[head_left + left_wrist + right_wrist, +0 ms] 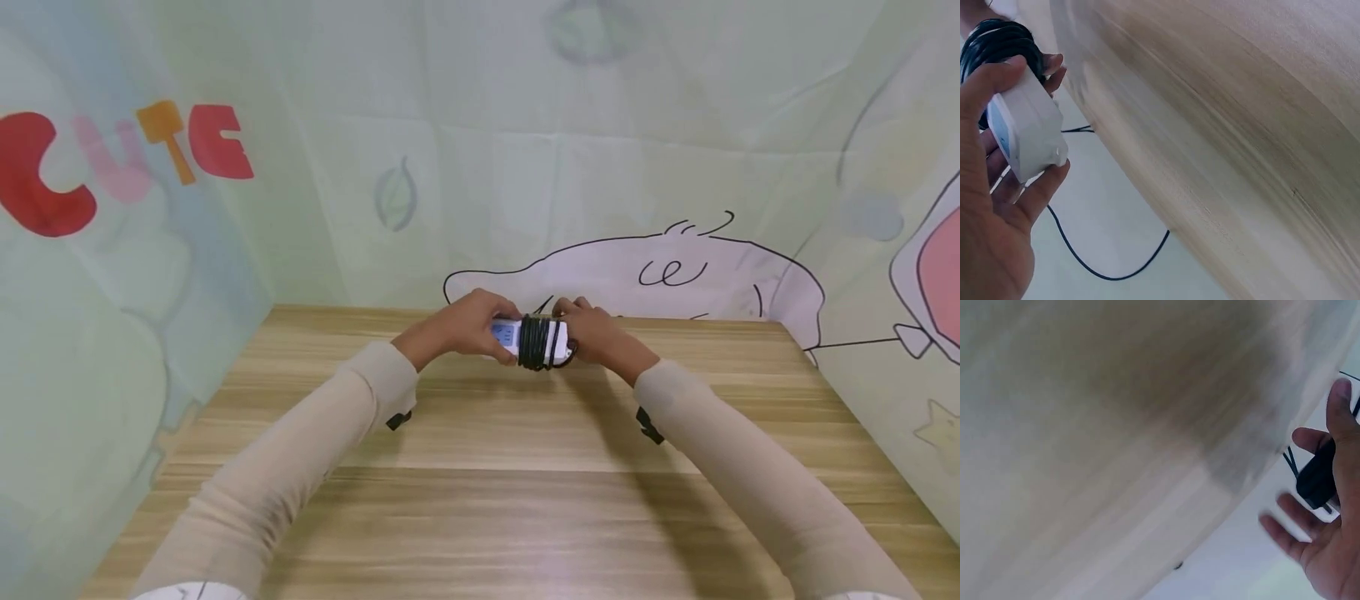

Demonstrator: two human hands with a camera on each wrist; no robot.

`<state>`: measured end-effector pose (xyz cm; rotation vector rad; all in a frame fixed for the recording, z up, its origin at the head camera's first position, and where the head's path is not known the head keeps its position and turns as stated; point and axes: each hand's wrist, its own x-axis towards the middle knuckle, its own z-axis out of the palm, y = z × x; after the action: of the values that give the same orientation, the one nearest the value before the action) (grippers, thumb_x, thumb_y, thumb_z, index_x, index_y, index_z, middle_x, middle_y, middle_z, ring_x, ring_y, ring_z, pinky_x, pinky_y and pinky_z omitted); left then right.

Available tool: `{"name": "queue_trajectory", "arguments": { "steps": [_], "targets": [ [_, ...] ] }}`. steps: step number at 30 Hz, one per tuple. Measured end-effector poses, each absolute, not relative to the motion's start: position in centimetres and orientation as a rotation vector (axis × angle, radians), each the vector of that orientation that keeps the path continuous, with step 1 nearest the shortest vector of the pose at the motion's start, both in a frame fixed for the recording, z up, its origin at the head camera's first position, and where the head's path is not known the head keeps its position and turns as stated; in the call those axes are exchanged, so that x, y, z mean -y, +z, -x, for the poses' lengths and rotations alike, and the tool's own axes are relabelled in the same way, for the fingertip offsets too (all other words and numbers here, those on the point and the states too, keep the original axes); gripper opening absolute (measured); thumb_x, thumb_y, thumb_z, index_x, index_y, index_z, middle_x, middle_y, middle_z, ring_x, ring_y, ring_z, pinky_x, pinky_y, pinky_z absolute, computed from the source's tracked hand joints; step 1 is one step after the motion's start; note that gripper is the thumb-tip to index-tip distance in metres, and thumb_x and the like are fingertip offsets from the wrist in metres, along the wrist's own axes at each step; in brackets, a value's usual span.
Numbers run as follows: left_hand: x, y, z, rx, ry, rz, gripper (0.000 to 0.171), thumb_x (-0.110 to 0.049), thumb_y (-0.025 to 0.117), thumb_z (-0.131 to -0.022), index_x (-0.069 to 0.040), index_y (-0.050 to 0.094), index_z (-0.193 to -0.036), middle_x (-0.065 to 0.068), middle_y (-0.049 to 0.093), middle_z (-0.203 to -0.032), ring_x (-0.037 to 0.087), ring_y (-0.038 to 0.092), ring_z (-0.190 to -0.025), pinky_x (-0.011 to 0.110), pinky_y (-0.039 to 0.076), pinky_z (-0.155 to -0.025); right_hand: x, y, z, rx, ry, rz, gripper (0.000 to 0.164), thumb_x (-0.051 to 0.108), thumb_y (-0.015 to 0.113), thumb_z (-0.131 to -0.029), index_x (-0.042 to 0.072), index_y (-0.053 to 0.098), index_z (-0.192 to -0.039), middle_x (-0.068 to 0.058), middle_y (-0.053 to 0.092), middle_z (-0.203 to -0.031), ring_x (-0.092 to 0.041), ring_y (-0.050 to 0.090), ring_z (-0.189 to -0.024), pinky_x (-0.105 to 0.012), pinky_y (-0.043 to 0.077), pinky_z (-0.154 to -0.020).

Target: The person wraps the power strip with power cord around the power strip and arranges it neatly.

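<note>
My left hand (pixel 467 325) grips one end of a white power strip (pixel 1034 128), the thumb on one side and the fingers around the other. A blue panel (pixel 503 334) shows on its face beside that hand. Black cord (pixel 534 342) is wound in several turns around the strip's middle. At the strip's other end is my right hand (pixel 596 335). In the right wrist view a black plug (pixel 1317 478) sits among that hand's fingers, some of which are spread away from it. The strip is held up near the table's far edge; part of it is hidden by the hands.
Below the hands lies a wooden table (pixel 525 500). Printed cloth (pixel 337 208) hangs close behind its far edge and along both sides, with drawn figures and coloured letters. Dark straps (pixel 649 426) show at the wrists.
</note>
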<state>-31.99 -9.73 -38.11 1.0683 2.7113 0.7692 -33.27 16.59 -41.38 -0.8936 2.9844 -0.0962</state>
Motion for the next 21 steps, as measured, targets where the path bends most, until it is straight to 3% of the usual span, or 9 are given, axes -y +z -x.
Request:
{"name": "queue_trajectory", "arguments": {
  "steps": [3, 5, 8, 15, 21],
  "targets": [
    [9.2, -38.3, 31.7, -2.716, 0.674, -1.116, 0.065, -0.028, 0.099, -0.082, -0.004, 0.077, -0.138, 0.011, 0.081, -0.131, 0.024, 0.072, -0.107, 0.039, 0.061, -0.095, -16.7, -41.0, 34.3, -2.951, -0.179, 1.007, 0.016, 0.006, 0.08, -0.101, 0.006, 0.083, -0.116, -0.016, 0.069, -0.123, -0.033, 0.069, -0.106, -0.052, 0.063, -0.087],
    [9.0, -38.3, 31.4, -2.741, 0.587, -1.155, 0.063, -0.027, 0.098, -0.083, -0.005, 0.077, -0.138, 0.011, 0.08, -0.13, 0.025, 0.071, -0.107, 0.041, 0.061, -0.096, -16.9, -40.8, 34.9, -2.903, -0.299, 1.091, 0.01, 0.0, 0.081, -0.097, 0.004, 0.083, -0.105, -0.014, 0.071, -0.108, -0.027, 0.067, -0.095, -0.048, 0.062, -0.085],
    [8.7, -38.4, 31.1, -2.782, 0.481, -1.181, 0.06, -0.028, 0.097, -0.084, -0.007, 0.078, -0.137, 0.01, 0.08, -0.127, 0.025, 0.071, -0.107, 0.043, 0.061, -0.097, -17.7, -40.8, 36.4, -2.813, -0.426, 1.243, 0.008, -0.003, 0.083, -0.095, 0.004, 0.083, -0.099, -0.011, 0.074, -0.098, -0.025, 0.065, -0.094, -0.047, 0.061, -0.089],
    [8.3, -39.2, 31.1, -2.905, 0.274, -1.238, 0.055, -0.03, 0.095, -0.086, -0.007, 0.077, -0.132, 0.008, 0.077, -0.119, 0.024, 0.072, -0.101, 0.043, 0.063, -0.092, -16.3, -37.7, 35.3, -2.792, -0.438, 1.062, 0.024, -0.009, 0.073, -0.093, 0.002, 0.084, -0.112, -0.017, 0.08, -0.113, -0.034, 0.071, -0.109, -0.057, 0.059, -0.106],
    [8.3, -39.7, 31.4, -2.969, 0.169, -1.235, 0.051, -0.031, 0.094, -0.087, -0.006, 0.078, -0.129, 0.009, 0.077, -0.116, 0.026, 0.074, -0.099, 0.045, 0.065, -0.087, -15.4, -36.2, 34.5, -2.775, -0.378, 0.997, 0.039, -0.013, 0.063, -0.087, 0.005, 0.082, -0.116, -0.017, 0.076, -0.116, -0.03, 0.066, -0.106, -0.053, 0.058, -0.102]
  ]
}}
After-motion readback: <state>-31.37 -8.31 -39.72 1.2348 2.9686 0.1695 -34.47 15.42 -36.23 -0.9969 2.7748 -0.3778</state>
